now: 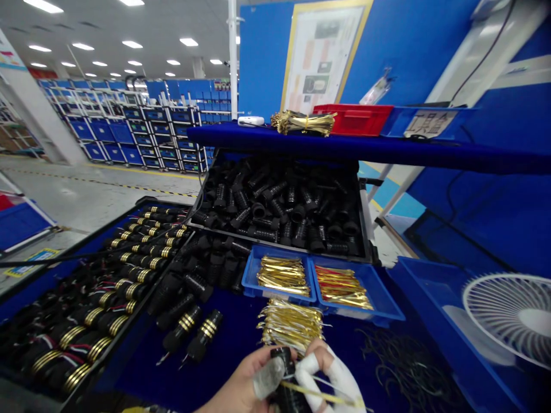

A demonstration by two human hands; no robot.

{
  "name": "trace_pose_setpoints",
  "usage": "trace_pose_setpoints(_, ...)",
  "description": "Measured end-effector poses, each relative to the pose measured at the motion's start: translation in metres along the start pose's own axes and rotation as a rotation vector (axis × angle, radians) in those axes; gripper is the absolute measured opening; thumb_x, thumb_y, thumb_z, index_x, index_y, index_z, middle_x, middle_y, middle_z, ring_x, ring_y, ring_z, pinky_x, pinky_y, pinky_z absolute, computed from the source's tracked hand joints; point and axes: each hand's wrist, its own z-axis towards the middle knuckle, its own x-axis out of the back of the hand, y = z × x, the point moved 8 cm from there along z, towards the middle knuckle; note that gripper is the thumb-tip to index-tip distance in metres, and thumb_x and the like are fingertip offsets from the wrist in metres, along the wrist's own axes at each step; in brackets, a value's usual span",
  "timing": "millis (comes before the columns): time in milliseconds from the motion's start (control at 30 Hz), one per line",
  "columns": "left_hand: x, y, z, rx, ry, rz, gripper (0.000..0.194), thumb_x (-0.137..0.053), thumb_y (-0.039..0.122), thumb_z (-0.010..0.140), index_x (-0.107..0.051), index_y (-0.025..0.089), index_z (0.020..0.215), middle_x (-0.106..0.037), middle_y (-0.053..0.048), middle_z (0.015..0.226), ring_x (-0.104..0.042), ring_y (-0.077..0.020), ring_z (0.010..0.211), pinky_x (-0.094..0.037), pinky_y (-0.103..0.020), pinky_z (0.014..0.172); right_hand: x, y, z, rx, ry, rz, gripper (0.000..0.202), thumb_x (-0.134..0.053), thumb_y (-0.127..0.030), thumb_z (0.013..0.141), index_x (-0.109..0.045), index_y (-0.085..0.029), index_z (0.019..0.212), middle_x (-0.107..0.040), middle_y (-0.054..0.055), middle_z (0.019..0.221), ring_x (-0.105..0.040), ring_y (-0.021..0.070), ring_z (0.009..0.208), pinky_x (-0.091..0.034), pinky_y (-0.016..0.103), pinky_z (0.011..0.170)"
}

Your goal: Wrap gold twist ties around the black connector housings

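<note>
My left hand (241, 381), its thumb wrapped in grey tape, is closed round a black cylindrical plastic part (287, 396) at the bottom centre. White coverings wrap several fingers of my right hand (333, 376). It pinches a thin gold strip (318, 393) with a white wire, lying across the black part; the exact fingertip contact is partly hidden. Just beyond both hands is a pile of gold strips with white ends (290, 324). To the left, two black parts with gold rings (206, 334) lie on the blue mat (148, 367).
Blue trays hold gold strips (282, 274) and red-and-gold strips (342, 287). Behind them a crate (365, 229) is full of black ribbed parts. Ringed assemblies (129, 287) fill the left tray. Black wire scraps (408, 361) and a white fan (516, 318) are at right.
</note>
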Motion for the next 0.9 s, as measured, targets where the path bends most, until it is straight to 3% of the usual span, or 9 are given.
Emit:
trace_pose_setpoints(67,-0.001,-0.002,-0.003,0.032,0.029,-0.018,0.05,-0.086,0.045,0.072,-0.073,0.021,0.113,-0.071,-0.014,0.111,-0.069,-0.0307,0.102,-0.054,-0.042,0.086,0.0,0.003,-0.005,-0.062,0.036,-0.024,0.032,-0.05,-0.034,0.099,-0.052,-0.024,0.069,-0.056,0.002,0.069,-0.057,0.0175,0.063,-0.049,0.027,0.058)
trace_pose_setpoints(133,0.001,0.001,-0.008,0.028,0.073,0.037,0.047,-0.076,0.046,0.083,-0.069,0.021,0.123,-0.067,-0.015,0.123,-0.065,-0.0311,0.109,-0.054,-0.043,0.088,-0.002,-0.003,-0.009,-0.062,-0.009,-0.057,0.026,-0.05,-0.032,0.098,-0.055,-0.024,0.075,-0.058,0.002,0.072,-0.058,0.0183,0.065,-0.05,0.028,0.061)
trace_pose_setpoints(233,0.003,0.005,-0.014,0.011,0.097,0.171,0.052,-0.081,0.037,0.081,-0.065,0.025,0.129,-0.064,-0.013,0.127,-0.064,-0.0275,0.109,-0.053,-0.042,0.091,-0.002,-0.013,-0.01,-0.032,-0.097,-0.152,0.014,-0.054,-0.024,0.094,-0.057,-0.023,0.081,-0.062,0.003,0.08,-0.059,0.0187,0.074,-0.048,0.031,0.072)
trace_pose_setpoints(333,0.004,0.006,-0.015,-0.035,0.081,0.165,0.042,-0.086,0.035,0.075,-0.069,0.026,0.112,-0.067,-0.006,0.106,-0.065,-0.0209,0.093,-0.055,-0.035,0.081,0.009,-0.003,-0.008,-0.14,-0.038,-0.163,0.016,-0.06,-0.021,0.089,-0.054,-0.021,0.075,-0.061,0.002,0.079,-0.06,0.0183,0.077,-0.046,0.031,0.076)
trace_pose_setpoints(500,0.02,-0.006,-0.016,0.044,0.223,0.268,0.031,-0.087,0.037,0.071,-0.073,0.017,0.091,-0.065,-0.003,0.082,-0.06,-0.0142,0.075,-0.051,-0.023,0.067,0.001,0.01,-0.016,-0.216,-0.068,-0.103,0.012,-0.063,-0.019,0.089,-0.058,-0.02,0.078,-0.065,0.001,0.081,-0.062,0.0177,0.08,-0.046,0.03,0.079)
trace_pose_setpoints(633,0.018,-0.011,-0.013,0.038,0.109,0.415,0.025,-0.085,0.034,0.075,-0.075,0.015,0.088,-0.063,-0.002,0.077,-0.055,-0.0123,0.071,-0.049,-0.023,0.069,-0.001,0.008,-0.02,-0.23,-0.077,-0.046,0.014,-0.065,-0.019,0.09,-0.06,-0.019,0.076,-0.066,0.0,0.078,-0.062,0.0161,0.077,-0.046,0.028,0.076)
trace_pose_setpoints(800,0.028,-0.01,-0.008,0.023,0.085,0.456,0.024,-0.082,0.035,0.078,-0.075,0.016,0.09,-0.064,-0.004,0.082,-0.056,-0.0147,0.073,-0.046,-0.023,0.067,-0.005,-0.01,-0.028,0.067,-0.2,-0.087,0.012,-0.064,-0.024,0.091,-0.062,-0.02,0.079,-0.065,0.002,0.079,-0.059,0.0156,0.071,-0.045,0.028,0.068)
trace_pose_setpoints(900,0.026,0.005,-0.005,-0.088,0.033,0.618,0.019,-0.079,0.031,0.081,-0.077,0.017,0.095,-0.065,-0.006,0.095,-0.058,-0.0194,0.09,-0.047,-0.027,0.081,-0.005,-0.011,-0.034,0.16,-0.164,-0.117,0.011,-0.062,-0.022,0.092,-0.062,-0.022,0.08,-0.066,0.002,0.076,-0.058,0.0156,0.068,-0.044,0.029,0.067)
